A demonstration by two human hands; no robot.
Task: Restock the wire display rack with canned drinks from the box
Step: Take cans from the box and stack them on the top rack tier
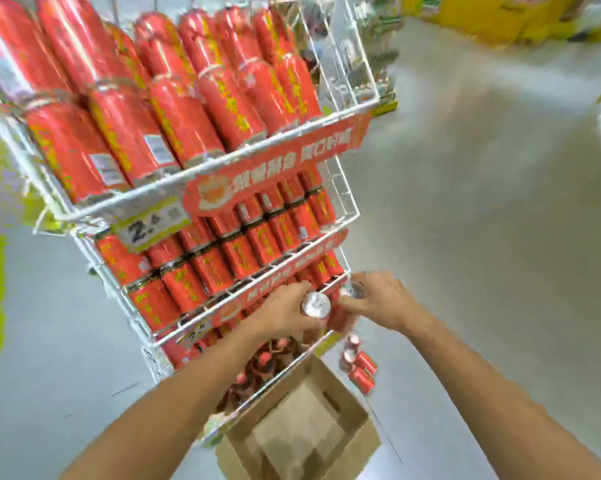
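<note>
Cans fill the wire rack (146, 192) in red rows on its upper tiers, lying tilted with their ends toward the front rails. One can (315, 304) sits in the left hand (285, 313) at the front edge of the third tier, its silver top facing up at the camera and the fingers wrapped round its red body. Just beside it, the right hand (378, 299) closes round a second can (340, 317), which is blurred; the two cans nearly touch. Both forearms reach in from the bottom of the view.

Below the hands, the lowest basket holds a loose jumble of cans. An open cardboard box (361, 445) stands on the floor (482, 202) against the foot of the rack, brown paper showing inside it. A few spare cans (361, 370) lie on the floor just right of the box. A red banner (275, 161) runs along the top tier's front rail, with a yellow price tag (153, 223) clipped under its left end.
</note>
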